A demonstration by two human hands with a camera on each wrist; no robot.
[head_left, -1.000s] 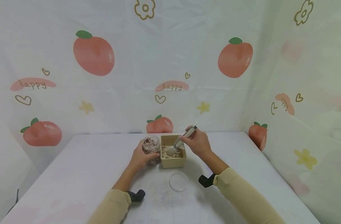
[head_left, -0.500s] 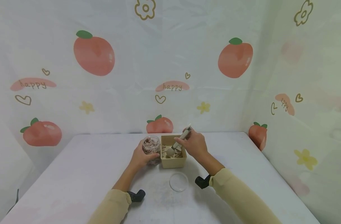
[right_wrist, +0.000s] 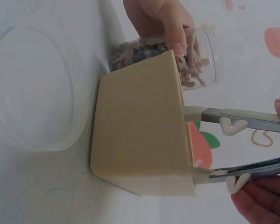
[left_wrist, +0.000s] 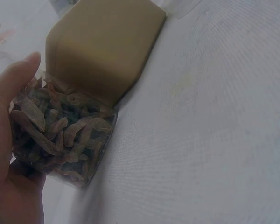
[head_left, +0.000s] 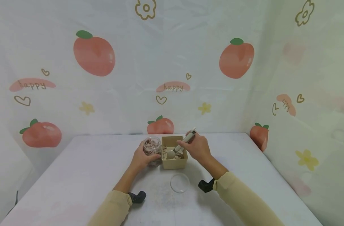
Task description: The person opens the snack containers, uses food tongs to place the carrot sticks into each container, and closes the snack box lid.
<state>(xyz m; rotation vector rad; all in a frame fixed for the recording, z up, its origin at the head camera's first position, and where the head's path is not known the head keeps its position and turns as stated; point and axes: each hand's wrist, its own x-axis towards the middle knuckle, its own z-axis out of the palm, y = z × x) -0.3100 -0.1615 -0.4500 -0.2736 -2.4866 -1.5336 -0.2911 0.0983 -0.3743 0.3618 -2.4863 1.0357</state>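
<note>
Left of a beige square box, my left hand grips an open clear jar, its thumb across the front side. Brownish dried strips nearly fill the jar. My right hand holds a pair of tongs slanting down into the box, where more strips lie. In the right wrist view the two arms of the tongs are spread apart and their tips go behind the box wall, so what lies between them is hidden there.
A round clear lid lies flat on the white table in front of the box. Behind the table hangs a white backdrop printed with fruit; a side sheet borders it on the right.
My right hand with the tongs has shifted slightly left and lower over the box, then a little back to the right. My left hand and the jar have stayed put.
</note>
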